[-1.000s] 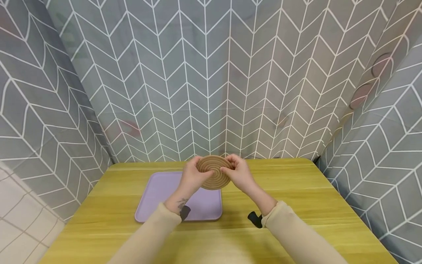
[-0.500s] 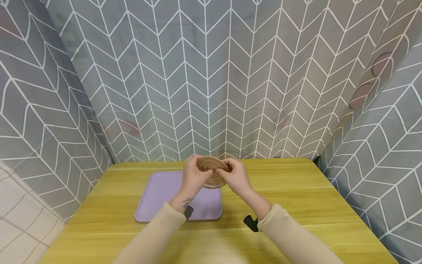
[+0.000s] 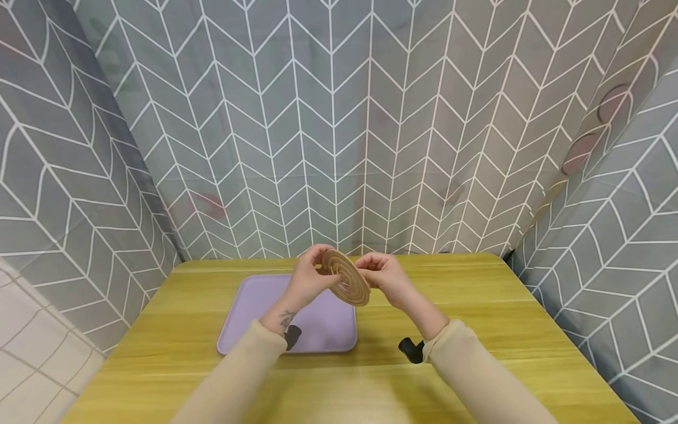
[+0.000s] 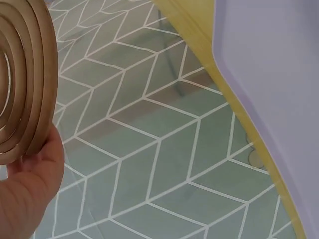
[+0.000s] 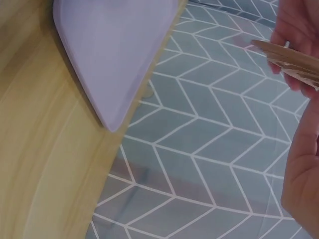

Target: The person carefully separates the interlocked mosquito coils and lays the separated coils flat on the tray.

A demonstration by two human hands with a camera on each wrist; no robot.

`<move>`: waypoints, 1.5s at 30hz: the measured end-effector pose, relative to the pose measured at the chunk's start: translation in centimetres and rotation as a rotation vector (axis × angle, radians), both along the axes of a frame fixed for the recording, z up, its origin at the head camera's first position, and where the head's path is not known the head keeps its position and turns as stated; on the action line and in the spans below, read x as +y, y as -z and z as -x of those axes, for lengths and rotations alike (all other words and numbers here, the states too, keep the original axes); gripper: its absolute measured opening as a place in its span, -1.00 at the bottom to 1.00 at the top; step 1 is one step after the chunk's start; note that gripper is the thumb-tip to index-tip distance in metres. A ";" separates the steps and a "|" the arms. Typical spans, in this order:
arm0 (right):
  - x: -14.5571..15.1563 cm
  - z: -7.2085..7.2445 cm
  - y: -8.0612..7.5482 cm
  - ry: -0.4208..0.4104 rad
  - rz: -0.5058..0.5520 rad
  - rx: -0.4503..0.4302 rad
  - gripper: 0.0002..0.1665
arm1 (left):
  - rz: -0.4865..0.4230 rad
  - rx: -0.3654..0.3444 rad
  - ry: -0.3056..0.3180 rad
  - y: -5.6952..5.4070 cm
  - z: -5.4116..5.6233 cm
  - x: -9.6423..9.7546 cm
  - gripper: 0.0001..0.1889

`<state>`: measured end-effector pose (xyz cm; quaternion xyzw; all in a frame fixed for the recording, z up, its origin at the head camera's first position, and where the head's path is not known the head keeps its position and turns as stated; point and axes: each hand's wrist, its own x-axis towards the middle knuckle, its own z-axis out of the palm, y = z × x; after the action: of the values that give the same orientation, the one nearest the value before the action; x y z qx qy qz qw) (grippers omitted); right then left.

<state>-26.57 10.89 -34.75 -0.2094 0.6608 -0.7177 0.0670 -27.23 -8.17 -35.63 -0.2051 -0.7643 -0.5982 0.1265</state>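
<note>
tan round flat disc [image 3: 354, 284]: concentric ring pattern. lavender rectangular tray [image 3: 254, 312]: plain. yellow wooden table [image 3: 477, 330]: streaked grain. grey fabric curtain [image 3: 339, 118]: white chevron lines. cream fabric sleeves [image 3: 233, 371]: plain.

A thin, round tan disc of concentric ridges [image 3: 354, 284], slim gaps showing between some rings, hangs tilted in the air, its left side gripped by the left hand [image 3: 309, 279].

left hand [image 3: 306, 279] pinching | right hand [image 3: 391, 280] fingers curled | hands raised | forearms [image 3: 425, 318] converging
</note>
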 end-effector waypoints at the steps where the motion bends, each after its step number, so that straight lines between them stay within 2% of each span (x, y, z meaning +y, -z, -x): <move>1: 0.0 0.0 0.0 -0.011 -0.002 0.014 -0.76 | -0.004 -0.001 0.019 -0.1 -0.1 0.0 -0.53; 3: 0.0 0.2 0.2 -0.024 -0.013 0.051 -0.88 | -0.011 -0.006 0.048 -0.2 -0.2 0.0 -0.54; 4: 0.1 0.2 0.2 -0.037 -0.018 0.069 -0.83 | -0.018 -0.009 0.061 -0.3 -0.3 0.1 -0.54; 8: 0.2 0.6 0.2 -0.127 -0.047 0.121 -0.23 | -0.022 -0.012 0.098 -0.6 -0.6 0.2 -0.46; 10: 0.3 0.7 0.1 -0.210 -0.049 0.119 -0.04 | -0.009 -0.010 0.116 -0.7 -0.7 0.3 -0.40; 14: 0.5 0.9 0.2 -0.352 -0.035 0.075 0.08 | 0.012 -0.016 0.161 -0.8 -0.7 0.3 -0.30; 17: 0.5 0.9 0.3 -0.411 -0.014 0.034 0.14 | 0.010 -0.024 0.194 -0.8 -0.7 0.3 -0.25; 21: 0.5 1.0 0.5 -0.441 0.006 -0.002 0.13 | 0.028 -0.027 0.202 -0.9 -0.7 0.3 -0.23; 29: 0.5 1.2 0.9 -0.423 -0.016 -0.038 0.04 | 0.072 -0.004 0.182 -0.7 -0.5 0.2 -0.27; 37: 0.8 1.5 1.3 -0.415 -0.117 -0.001 -0.04 | 0.128 -0.022 0.205 -0.6 -0.5 0.2 -0.27; 45: 0.7 1.6 1.5 -0.386 -0.144 0.012 -0.10 | 0.143 -0.054 0.248 -0.5 -0.4 0.1 -0.27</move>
<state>-28.20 11.64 -36.24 -0.3310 0.6586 -0.6411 0.2138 -26.86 -8.02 -35.18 -0.2903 -0.7768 -0.5587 0.0163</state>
